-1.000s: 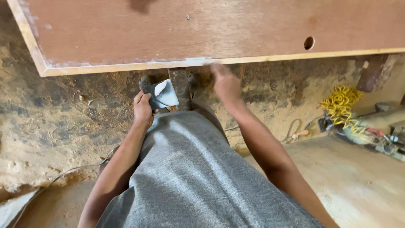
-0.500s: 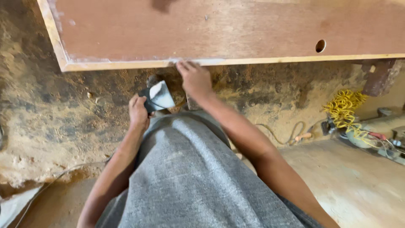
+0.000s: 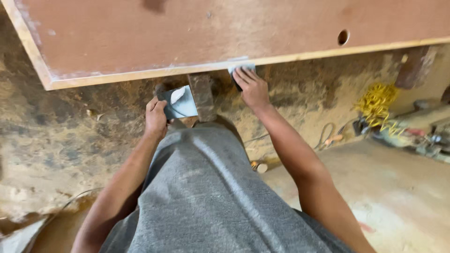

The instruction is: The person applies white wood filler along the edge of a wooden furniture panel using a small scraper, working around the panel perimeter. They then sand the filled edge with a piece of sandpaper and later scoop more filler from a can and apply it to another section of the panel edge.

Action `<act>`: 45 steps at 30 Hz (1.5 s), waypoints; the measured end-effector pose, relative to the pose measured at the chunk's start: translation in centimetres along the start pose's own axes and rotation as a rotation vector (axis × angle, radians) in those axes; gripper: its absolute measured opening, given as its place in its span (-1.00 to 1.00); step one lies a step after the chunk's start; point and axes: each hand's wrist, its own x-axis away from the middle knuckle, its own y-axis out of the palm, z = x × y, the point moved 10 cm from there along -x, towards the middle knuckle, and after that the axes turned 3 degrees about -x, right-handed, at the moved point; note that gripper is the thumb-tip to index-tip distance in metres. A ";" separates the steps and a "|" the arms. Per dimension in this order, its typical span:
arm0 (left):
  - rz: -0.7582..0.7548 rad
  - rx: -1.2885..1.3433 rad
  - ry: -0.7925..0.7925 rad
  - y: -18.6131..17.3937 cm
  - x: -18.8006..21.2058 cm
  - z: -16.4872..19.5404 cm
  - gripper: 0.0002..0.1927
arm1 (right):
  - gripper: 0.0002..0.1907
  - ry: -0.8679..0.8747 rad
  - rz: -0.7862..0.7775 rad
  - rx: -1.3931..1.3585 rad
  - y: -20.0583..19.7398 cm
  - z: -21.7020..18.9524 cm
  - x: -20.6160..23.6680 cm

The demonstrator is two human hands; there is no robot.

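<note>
A yellow cord bundle (image 3: pixel 375 105) lies near scattered tools (image 3: pixel 422 136).

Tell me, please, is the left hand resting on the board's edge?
No, the left hand holds a pale blue plate below the wooden board.

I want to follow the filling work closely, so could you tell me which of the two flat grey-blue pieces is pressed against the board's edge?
The one under the right hand, against the board; the left hand holds the other.

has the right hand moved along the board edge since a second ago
Yes. The right hand now presses a small pad against the board's near edge, farther from the round hole and closer to the board's left corner than before.
</note>
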 end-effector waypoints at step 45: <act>0.367 0.201 0.061 -0.1 3.0 -0.9 -0.93 | -0.51 0.025 -0.190 -0.244 2.8 -7.5 -5.3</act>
